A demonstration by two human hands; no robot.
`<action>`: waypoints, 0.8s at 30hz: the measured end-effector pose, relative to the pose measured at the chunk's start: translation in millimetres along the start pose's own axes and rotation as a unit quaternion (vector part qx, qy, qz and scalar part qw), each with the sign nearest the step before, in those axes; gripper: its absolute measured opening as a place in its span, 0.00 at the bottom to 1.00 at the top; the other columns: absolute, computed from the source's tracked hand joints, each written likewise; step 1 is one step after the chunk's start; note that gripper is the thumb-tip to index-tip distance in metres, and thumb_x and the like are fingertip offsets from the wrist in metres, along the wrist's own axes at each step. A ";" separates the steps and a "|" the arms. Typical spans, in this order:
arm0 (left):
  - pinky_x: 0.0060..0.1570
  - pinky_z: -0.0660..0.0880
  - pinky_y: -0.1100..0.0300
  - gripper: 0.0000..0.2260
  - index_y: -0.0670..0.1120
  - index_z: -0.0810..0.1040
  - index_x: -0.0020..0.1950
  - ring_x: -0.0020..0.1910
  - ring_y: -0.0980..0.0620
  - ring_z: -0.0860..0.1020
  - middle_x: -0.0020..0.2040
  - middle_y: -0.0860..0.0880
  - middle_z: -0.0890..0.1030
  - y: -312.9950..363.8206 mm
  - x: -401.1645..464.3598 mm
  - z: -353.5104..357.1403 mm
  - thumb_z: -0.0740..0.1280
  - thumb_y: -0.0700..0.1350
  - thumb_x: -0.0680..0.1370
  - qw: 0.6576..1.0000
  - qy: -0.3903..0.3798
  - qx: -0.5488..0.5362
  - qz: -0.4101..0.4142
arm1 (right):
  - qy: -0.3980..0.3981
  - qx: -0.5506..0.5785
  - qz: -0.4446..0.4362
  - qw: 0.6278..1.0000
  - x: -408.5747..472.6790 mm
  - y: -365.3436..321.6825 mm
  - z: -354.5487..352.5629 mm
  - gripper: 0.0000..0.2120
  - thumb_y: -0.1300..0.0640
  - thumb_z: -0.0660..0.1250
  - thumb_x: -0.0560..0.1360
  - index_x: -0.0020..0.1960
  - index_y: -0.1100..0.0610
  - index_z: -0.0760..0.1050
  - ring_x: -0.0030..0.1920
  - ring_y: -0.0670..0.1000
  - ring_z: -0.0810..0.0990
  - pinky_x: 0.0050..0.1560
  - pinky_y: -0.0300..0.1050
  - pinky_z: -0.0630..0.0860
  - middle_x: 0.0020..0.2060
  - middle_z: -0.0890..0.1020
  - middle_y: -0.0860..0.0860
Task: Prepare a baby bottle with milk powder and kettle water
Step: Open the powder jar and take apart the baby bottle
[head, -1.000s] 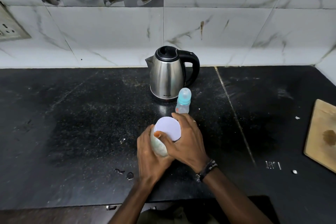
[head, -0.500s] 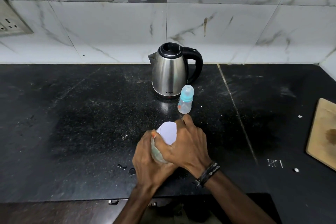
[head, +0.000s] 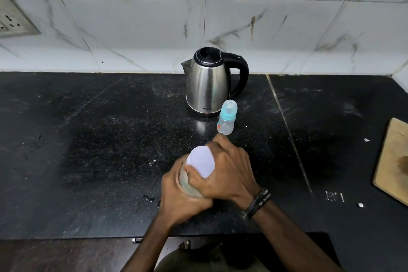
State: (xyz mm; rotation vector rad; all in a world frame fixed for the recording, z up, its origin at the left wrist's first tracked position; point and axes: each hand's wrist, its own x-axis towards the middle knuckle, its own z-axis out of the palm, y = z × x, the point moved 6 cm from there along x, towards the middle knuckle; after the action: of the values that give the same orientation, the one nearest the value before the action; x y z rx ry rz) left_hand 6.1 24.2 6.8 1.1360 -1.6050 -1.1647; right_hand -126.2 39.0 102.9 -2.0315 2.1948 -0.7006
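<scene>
A clear jar with a white lid (head: 201, 161) is tilted between both hands near the counter's front edge. My left hand (head: 178, 199) grips the jar's body from below. My right hand (head: 225, 172) wraps around the white lid, thumb on its near side. Most of the jar's body is hidden, so its contents cannot be seen. Just beyond my right knuckles a small baby bottle (head: 227, 121) with a light-blue collar and clear cap stands upright. A steel kettle (head: 208, 86) with a black lid and handle stands behind the bottle, spout to the left.
The black granite counter (head: 92, 143) is speckled with white dust and a few wet spots near my left wrist. A wooden cutting board (head: 395, 161) lies at the right edge. A tiled wall runs along the back, with a socket plate (head: 11, 20) at upper left.
Both hands stay on the jar; the right hand has turned a little around the lid and the jar tilts slightly more. Kettle and baby bottle have not moved.
</scene>
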 end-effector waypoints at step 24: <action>0.42 0.83 0.59 0.33 0.44 0.78 0.58 0.44 0.55 0.87 0.48 0.49 0.89 -13.8 -5.3 -10.6 0.82 0.37 0.54 0.990 -0.047 -0.118 -0.059 | -0.136 -0.088 -0.104 0.981 9.9 -32.0 -10.2 0.28 0.31 0.55 0.71 0.50 0.54 0.75 0.45 0.58 0.79 0.41 0.48 0.70 0.45 0.77 0.54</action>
State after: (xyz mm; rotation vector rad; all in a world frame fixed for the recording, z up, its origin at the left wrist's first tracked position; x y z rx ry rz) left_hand 20.1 24.8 -4.8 1.0458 -1.4381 -1.4625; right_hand -101.3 31.7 126.4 -2.3061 1.9719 -0.2282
